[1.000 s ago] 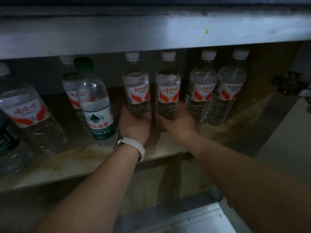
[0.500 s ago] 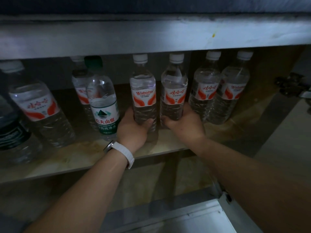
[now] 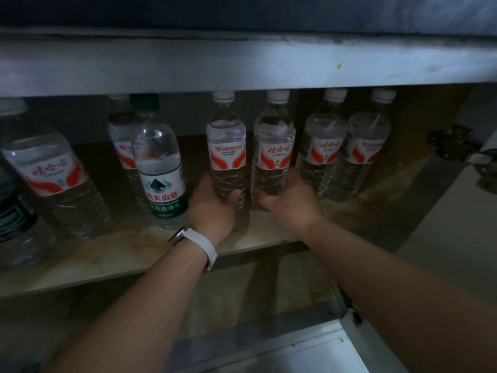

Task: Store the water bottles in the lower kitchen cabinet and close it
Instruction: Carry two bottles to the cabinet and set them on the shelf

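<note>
Standing upright mid-shelf [image 3: 263,239], two red-labelled bottles are gripped low: one [image 3: 226,146] by the left hand [image 3: 213,208], the other [image 3: 273,149] by the right hand [image 3: 289,201], flanked by a green-labelled bottle [image 3: 161,173].

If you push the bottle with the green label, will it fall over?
Probably, if pushed up high: the green-label bottle is tall and narrow, standing upright on the shelf. It looks full, so likely heavy. A low push would probably just slide it.
</note>
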The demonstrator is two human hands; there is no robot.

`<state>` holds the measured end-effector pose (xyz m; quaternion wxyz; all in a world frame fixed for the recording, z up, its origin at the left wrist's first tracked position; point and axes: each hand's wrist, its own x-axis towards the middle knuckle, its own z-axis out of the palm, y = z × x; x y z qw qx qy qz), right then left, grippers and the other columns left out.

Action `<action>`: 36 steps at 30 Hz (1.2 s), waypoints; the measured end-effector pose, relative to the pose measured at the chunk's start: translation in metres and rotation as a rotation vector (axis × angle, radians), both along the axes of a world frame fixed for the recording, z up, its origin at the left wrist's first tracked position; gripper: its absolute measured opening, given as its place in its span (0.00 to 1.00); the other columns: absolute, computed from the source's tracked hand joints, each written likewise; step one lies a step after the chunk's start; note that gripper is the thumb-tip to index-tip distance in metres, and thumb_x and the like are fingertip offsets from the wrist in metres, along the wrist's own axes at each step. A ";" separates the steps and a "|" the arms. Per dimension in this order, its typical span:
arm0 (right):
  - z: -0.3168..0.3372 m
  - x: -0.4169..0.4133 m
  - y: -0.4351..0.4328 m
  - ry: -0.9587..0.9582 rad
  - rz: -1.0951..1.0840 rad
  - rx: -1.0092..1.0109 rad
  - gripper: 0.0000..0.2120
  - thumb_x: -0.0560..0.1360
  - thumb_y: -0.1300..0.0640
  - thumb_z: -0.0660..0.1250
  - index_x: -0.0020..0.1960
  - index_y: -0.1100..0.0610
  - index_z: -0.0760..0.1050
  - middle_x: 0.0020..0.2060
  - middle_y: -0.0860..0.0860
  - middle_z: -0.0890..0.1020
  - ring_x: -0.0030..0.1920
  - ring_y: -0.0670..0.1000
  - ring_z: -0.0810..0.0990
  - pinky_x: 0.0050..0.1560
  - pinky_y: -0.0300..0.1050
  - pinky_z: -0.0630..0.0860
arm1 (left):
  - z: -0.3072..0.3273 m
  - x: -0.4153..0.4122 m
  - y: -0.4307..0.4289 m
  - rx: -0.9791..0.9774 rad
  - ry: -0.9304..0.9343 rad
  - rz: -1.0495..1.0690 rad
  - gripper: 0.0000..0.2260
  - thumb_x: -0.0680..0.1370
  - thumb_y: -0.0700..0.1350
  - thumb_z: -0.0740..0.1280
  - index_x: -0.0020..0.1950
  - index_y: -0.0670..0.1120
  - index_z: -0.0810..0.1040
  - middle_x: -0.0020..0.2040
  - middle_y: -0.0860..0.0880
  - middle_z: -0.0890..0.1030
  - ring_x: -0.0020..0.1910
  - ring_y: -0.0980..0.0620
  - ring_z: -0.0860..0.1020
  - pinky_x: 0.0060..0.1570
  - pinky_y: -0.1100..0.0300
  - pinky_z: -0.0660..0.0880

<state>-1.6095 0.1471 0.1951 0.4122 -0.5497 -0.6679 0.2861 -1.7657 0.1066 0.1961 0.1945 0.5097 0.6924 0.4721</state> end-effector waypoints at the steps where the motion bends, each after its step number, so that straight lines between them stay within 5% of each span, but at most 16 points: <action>1: 0.001 0.000 0.000 0.002 0.002 -0.009 0.20 0.68 0.45 0.77 0.53 0.36 0.70 0.47 0.36 0.79 0.47 0.36 0.77 0.47 0.37 0.73 | 0.000 -0.001 -0.001 0.000 -0.007 -0.008 0.21 0.79 0.48 0.71 0.70 0.50 0.71 0.66 0.48 0.78 0.65 0.44 0.76 0.57 0.55 0.68; 6: 0.002 -0.003 0.001 0.031 -0.011 -0.042 0.22 0.69 0.46 0.77 0.53 0.35 0.67 0.41 0.32 0.75 0.40 0.30 0.71 0.39 0.32 0.65 | -0.002 -0.006 -0.004 -0.005 -0.059 -0.016 0.22 0.78 0.49 0.72 0.69 0.51 0.71 0.65 0.49 0.80 0.64 0.45 0.77 0.58 0.57 0.68; 14: -0.002 -0.003 -0.001 0.049 0.003 -0.065 0.19 0.68 0.42 0.76 0.53 0.32 0.69 0.43 0.29 0.75 0.45 0.32 0.74 0.49 0.36 0.70 | 0.001 -0.006 -0.014 0.010 -0.065 -0.029 0.23 0.78 0.50 0.71 0.72 0.53 0.71 0.66 0.51 0.80 0.64 0.46 0.78 0.63 0.51 0.73; 18: 0.002 -0.002 -0.014 0.030 -0.014 -0.039 0.26 0.67 0.40 0.75 0.61 0.36 0.68 0.46 0.32 0.75 0.53 0.40 0.76 0.54 0.44 0.72 | 0.000 -0.015 -0.040 0.081 -0.132 -0.057 0.18 0.77 0.49 0.72 0.64 0.61 0.73 0.54 0.64 0.79 0.57 0.56 0.79 0.55 0.59 0.76; 21: 0.005 -0.004 -0.032 0.066 -0.073 0.064 0.28 0.67 0.39 0.73 0.63 0.41 0.69 0.54 0.37 0.76 0.56 0.40 0.76 0.59 0.47 0.75 | -0.001 -0.030 -0.065 0.192 -0.026 0.054 0.16 0.77 0.47 0.71 0.64 0.54 0.76 0.51 0.60 0.79 0.51 0.58 0.79 0.49 0.64 0.73; 24: 0.010 -0.014 -0.052 0.099 -0.127 0.105 0.32 0.64 0.35 0.69 0.64 0.42 0.67 0.58 0.41 0.73 0.59 0.43 0.74 0.60 0.46 0.73 | 0.002 -0.051 -0.083 0.270 -0.019 0.165 0.13 0.77 0.45 0.71 0.61 0.50 0.78 0.54 0.51 0.82 0.53 0.52 0.80 0.50 0.61 0.76; 28: 0.007 -0.042 -0.073 0.017 -0.010 0.108 0.21 0.70 0.44 0.72 0.58 0.34 0.65 0.51 0.36 0.74 0.51 0.38 0.75 0.47 0.33 0.71 | 0.009 -0.081 -0.089 0.277 -0.064 0.306 0.11 0.78 0.45 0.69 0.59 0.53 0.76 0.58 0.50 0.80 0.51 0.56 0.78 0.50 0.63 0.74; 33: 0.001 -0.094 -0.076 -0.027 0.144 0.086 0.29 0.70 0.42 0.72 0.68 0.41 0.65 0.57 0.35 0.73 0.55 0.37 0.73 0.48 0.31 0.68 | 0.012 -0.106 -0.073 0.144 -0.210 0.316 0.22 0.81 0.45 0.68 0.74 0.51 0.68 0.68 0.52 0.75 0.64 0.53 0.74 0.57 0.59 0.68; 36: -0.001 -0.116 -0.072 0.032 0.234 0.047 0.30 0.70 0.46 0.73 0.69 0.44 0.66 0.51 0.29 0.72 0.51 0.33 0.74 0.47 0.27 0.66 | 0.013 -0.114 -0.063 0.096 -0.176 0.246 0.28 0.81 0.47 0.67 0.79 0.53 0.61 0.76 0.50 0.70 0.73 0.49 0.69 0.67 0.54 0.67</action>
